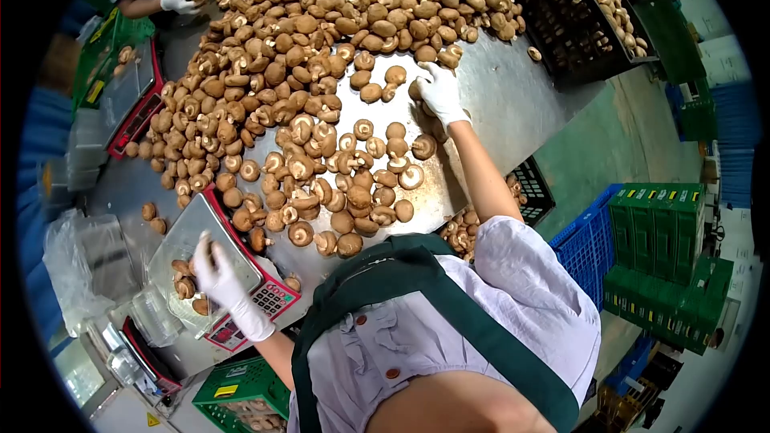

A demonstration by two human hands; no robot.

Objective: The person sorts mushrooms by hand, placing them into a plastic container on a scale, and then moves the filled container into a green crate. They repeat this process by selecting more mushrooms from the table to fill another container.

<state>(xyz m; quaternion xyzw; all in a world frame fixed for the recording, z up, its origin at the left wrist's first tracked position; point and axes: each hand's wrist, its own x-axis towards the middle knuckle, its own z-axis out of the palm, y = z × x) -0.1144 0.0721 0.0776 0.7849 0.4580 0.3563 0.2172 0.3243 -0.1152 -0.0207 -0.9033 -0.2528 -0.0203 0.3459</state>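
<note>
My right hand (440, 95), in a white glove, reaches over the steel table and curls round a brown shiitake mushroom (415, 90), which its fingers partly cover. A large heap of shiitake mushrooms (277, 72) spreads beyond it, with a looser group (353, 184) nearer my body. On the left, my gloved left hand (222, 279) is over a clear tray (164, 261) on a red-edged scale (273, 297). Its fingers are apart, and several shiitake mushrooms (183, 279) lie in the tray beside them.
A black crate of mushrooms (581, 32) stands at the far right. Another person's gloved hand (180, 2) holds a mushroom at upper left, near a second scale (144, 104). Green crates (654, 224) and a blue crate (585, 244) are at right. Plastic trays (104, 252) lie at left.
</note>
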